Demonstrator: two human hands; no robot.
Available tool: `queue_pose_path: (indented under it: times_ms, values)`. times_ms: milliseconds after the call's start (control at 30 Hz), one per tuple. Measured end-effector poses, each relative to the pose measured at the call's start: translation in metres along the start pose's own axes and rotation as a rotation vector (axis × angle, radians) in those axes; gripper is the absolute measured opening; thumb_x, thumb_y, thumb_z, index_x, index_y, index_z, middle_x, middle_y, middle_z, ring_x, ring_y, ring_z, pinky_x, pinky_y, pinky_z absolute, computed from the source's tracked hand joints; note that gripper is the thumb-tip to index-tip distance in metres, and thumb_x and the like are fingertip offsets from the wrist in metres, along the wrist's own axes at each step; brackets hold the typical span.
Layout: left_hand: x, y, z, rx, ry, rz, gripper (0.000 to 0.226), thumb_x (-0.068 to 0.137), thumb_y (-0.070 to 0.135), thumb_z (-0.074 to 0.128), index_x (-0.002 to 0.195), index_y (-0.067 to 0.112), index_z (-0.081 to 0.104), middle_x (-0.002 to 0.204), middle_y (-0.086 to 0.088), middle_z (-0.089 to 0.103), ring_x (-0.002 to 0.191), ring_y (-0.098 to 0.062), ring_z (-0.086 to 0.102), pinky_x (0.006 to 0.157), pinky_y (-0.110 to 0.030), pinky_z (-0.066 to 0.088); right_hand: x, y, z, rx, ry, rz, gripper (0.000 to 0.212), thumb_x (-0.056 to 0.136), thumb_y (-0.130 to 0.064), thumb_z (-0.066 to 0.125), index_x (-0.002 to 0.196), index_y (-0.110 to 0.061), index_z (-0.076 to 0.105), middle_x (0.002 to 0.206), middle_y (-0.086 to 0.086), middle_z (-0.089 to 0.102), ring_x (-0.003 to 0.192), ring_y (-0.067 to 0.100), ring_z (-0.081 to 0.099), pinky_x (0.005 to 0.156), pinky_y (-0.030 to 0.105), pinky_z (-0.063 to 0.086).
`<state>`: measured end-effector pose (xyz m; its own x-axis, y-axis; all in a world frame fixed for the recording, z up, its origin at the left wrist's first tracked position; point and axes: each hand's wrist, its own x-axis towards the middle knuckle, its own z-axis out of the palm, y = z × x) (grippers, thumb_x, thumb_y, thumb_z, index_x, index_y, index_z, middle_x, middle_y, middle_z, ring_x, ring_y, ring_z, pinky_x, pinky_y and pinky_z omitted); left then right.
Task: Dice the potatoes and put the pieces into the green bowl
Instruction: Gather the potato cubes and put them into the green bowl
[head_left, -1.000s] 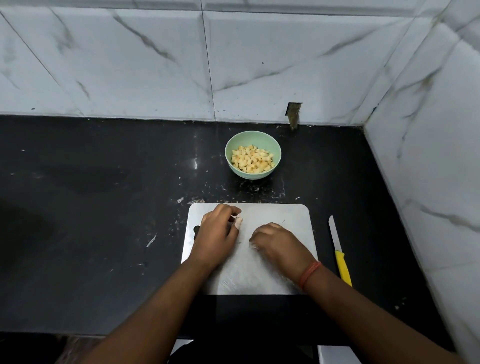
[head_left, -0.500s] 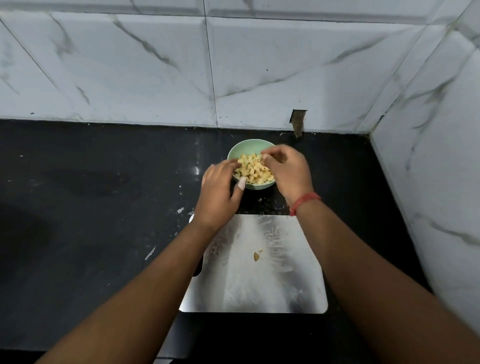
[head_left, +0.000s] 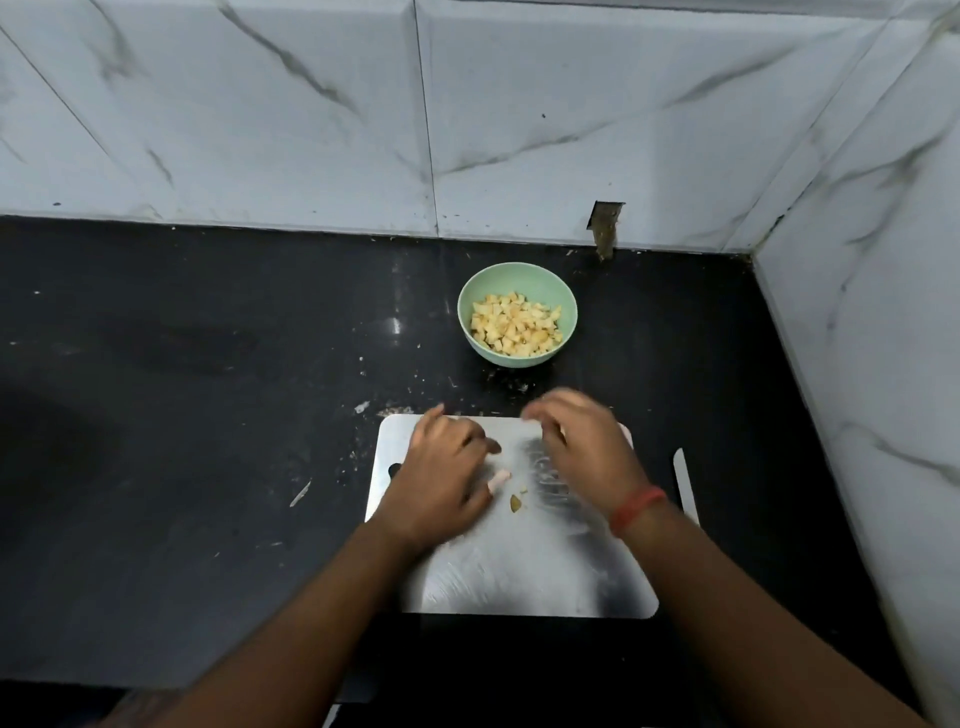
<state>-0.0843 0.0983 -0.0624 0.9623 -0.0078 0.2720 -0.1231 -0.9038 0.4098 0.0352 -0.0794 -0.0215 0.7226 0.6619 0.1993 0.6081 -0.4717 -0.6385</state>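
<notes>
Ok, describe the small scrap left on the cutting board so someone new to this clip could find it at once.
Start at the black counter and find the steel cutting board nearest the camera, below the green bowl. Between the left hand and the right hand lies the potato scrap. It is a lone brownish-yellow bit on bare metal, unlike the pale dice heaped in the bowl.

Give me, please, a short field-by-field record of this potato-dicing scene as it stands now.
bowl: green bowl on the black counter, holding the diced potato
board: metal cutting board nearer than the bowl
leftovers: small scrap on the board
left hand: over the board, holding nothing visible
right hand: over the board, blurred, fingers loose
knife: right of the board, partly hidden
</notes>
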Motion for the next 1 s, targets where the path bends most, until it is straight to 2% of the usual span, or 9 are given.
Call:
queue_pose_path:
  times_ms: [167,367,533,600,700,767,833,900,1000]
  values:
    - [-0.022,0.012,0.014,0.057,-0.101,0.13,0.044,0.097,0.06,0.05,0.107,0.021,0.067,0.1,0.005,0.051,0.094,-0.019,0.048,0.112,-0.046,0.031,-0.048,0.008,0.018,-0.158,-0.27,-0.092,0.017,0.092,-0.018,0.058,0.105,-0.022,0.069,0.103,-0.011,0.058,0.101,0.011,0.046,0.088,0.02,0.04]
    - [-0.019,0.021,0.02,0.137,-0.088,0.105,0.021,0.088,0.037,0.072,0.1,0.022,0.064,0.098,0.003,0.052,0.091,-0.021,0.045,0.097,-0.046,0.042,-0.048,0.005,0.022,-0.246,-0.278,-0.051,0.007,0.09,-0.017,0.059,0.089,-0.019,0.066,0.091,-0.005,0.056,0.092,0.017,0.046,0.078,0.03,0.043]
    - [-0.018,0.025,0.026,0.17,-0.062,0.016,0.024,0.083,0.03,0.081,0.088,0.02,0.059,0.091,0.004,0.049,0.084,-0.018,0.041,0.088,-0.043,0.047,-0.05,0.001,0.024,-0.303,-0.269,-0.013,0.011,0.086,-0.01,0.056,0.086,-0.021,0.058,0.087,-0.003,0.053,0.089,0.019,0.046,0.072,0.035,0.044]
    - [-0.017,0.026,0.026,0.171,-0.046,0.026,0.023,0.084,0.03,0.078,0.087,0.018,0.059,0.09,0.002,0.049,0.083,-0.019,0.042,0.088,-0.043,0.045,-0.051,-0.001,0.024,-0.314,-0.274,-0.009,0.007,0.09,-0.013,0.052,0.09,-0.02,0.056,0.09,-0.001,0.053,0.091,0.021,0.046,0.073,0.036,0.045]
    - [-0.015,0.029,0.022,0.18,-0.037,0.068,0.017,0.09,0.031,0.056,0.086,0.015,0.06,0.087,0.0,0.051,0.08,-0.022,0.049,0.092,-0.041,0.04,-0.052,-0.003,0.024,-0.279,-0.275,0.028,0.007,0.09,-0.017,0.052,0.096,-0.019,0.052,0.096,0.0,0.055,0.094,0.021,0.046,0.076,0.036,0.045]
    - [-0.015,0.031,0.02,0.196,-0.048,0.107,0.013,0.086,0.022,0.049,0.084,0.015,0.059,0.083,-0.001,0.052,0.076,-0.023,0.053,0.096,-0.043,0.04,-0.051,-0.005,0.023,-0.213,-0.255,0.072,0.011,0.088,-0.016,0.055,0.097,-0.019,0.051,0.094,-0.002,0.055,0.093,0.02,0.048,0.076,0.034,0.043]
    - [-0.014,0.031,0.02,0.217,-0.094,0.14,0.008,0.085,0.015,0.062,0.082,0.017,0.055,0.079,0.001,0.052,0.074,-0.021,0.052,0.101,-0.047,0.042,-0.05,-0.006,0.021,-0.096,-0.196,0.152,0.012,0.087,-0.014,0.058,0.097,-0.018,0.052,0.088,-0.006,0.054,0.086,0.017,0.05,0.074,0.031,0.044]
    - [-0.012,0.03,0.02,0.211,-0.117,0.132,0.022,0.083,0.017,0.074,0.083,0.02,0.052,0.077,0.003,0.053,0.072,-0.019,0.051,0.102,-0.05,0.044,-0.047,-0.008,0.015,0.073,-0.078,0.279,0.015,0.088,-0.014,0.064,0.097,-0.02,0.054,0.083,-0.007,0.055,0.077,0.011,0.054,0.07,0.029,0.049]
    - [-0.004,0.031,0.008,0.107,-0.067,0.085,0.014,0.086,0.022,0.069,0.093,0.021,0.057,0.085,0.005,0.059,0.08,-0.018,0.057,0.107,-0.051,0.04,-0.027,-0.012,0.001,0.242,0.152,0.378,0.018,0.086,-0.009,0.067,0.093,-0.021,0.056,0.081,-0.003,0.057,0.071,0.007,0.054,0.068,0.026,0.051]
